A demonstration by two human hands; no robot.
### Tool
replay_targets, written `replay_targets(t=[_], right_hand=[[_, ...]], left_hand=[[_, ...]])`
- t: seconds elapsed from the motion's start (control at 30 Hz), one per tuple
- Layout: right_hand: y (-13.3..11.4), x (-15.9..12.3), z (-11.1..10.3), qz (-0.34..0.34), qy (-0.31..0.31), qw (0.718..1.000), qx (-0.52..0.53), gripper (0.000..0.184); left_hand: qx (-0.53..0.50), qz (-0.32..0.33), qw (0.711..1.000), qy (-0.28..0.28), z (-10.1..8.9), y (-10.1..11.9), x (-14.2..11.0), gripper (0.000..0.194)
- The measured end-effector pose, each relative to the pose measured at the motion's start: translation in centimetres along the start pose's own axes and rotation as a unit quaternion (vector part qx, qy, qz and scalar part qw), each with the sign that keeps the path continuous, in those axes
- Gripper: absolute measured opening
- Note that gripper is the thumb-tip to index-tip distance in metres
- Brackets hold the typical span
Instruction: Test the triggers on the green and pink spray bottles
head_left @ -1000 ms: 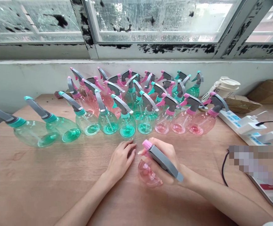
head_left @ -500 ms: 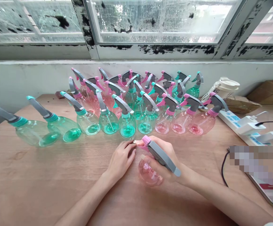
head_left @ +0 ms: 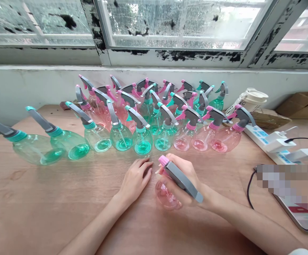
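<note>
My right hand point(head_left: 187, 173) is wrapped around the neck and trigger of a pink spray bottle point(head_left: 167, 198) with a grey-and-pink head. The pink nozzle points up and to the left, away from me, and the clear pink body shows below my fingers. My left hand point(head_left: 136, 177) lies palm down on the wooden table, its fingers loosely stretched out, holding nothing. Just beyond its fingertips stands a green spray bottle point(head_left: 142, 143). Several more green and pink spray bottles are lined up in rows, among them a front-row pink spray bottle point(head_left: 227, 140) on the right.
Behind the bottles are a wall point(head_left: 18, 85) and windows. To the right, a power strip point(head_left: 260, 136) carries white plugs, and near it are a white lidded cup point(head_left: 252, 97) and cardboard boxes point(head_left: 302, 105). A silver-edged device point(head_left: 300, 216), partly blurred out, lies at the right edge.
My right fingers, stretched forward past the nozzle before, have curled in toward the trigger. My left hand stays about where it was. The whole view has shifted slightly.
</note>
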State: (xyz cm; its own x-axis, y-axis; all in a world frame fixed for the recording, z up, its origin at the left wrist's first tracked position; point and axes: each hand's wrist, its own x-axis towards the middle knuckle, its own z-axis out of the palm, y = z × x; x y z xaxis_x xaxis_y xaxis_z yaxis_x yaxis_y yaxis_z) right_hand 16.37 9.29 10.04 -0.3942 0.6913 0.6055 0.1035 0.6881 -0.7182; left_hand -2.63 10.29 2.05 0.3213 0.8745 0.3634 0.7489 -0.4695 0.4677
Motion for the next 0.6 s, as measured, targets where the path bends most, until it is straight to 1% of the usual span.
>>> replay_targets(t=[0.07, 0.13, 0.33, 0.43, 0.6], right_hand=[[0.1, 0.0, 0.1, -0.003, 0.015, 1.0, -0.008, 0.007], [0.0, 0.1, 0.2, -0.004, 0.018, 1.0, 0.006, 0.01], [-0.5, 0.3, -0.1, 0.047, -0.022, 0.998, 0.047, 0.014], [-0.1, -0.2, 0.1, 0.055, -0.011, 0.997, 0.056, 0.016], [0.4, -0.7, 0.5, 0.051, 0.004, 0.996, 0.073, 0.02]], left_hand=[[0.005, 0.002, 1.0, -0.007, 0.0, 0.0, 0.0, 0.023], [0.012, 0.005, 1.0, -0.013, 0.0, 0.0, 0.0, 0.022], [0.031, 0.024, 0.999, -0.024, 0.3, 0.1, 0.0, 0.022], [0.031, 0.03, 0.999, -0.021, 0.3, 0.1, 0.0, 0.022], [0.033, 0.03, 0.999, -0.021, 0.3, 0.1, 0.0, 0.021]])
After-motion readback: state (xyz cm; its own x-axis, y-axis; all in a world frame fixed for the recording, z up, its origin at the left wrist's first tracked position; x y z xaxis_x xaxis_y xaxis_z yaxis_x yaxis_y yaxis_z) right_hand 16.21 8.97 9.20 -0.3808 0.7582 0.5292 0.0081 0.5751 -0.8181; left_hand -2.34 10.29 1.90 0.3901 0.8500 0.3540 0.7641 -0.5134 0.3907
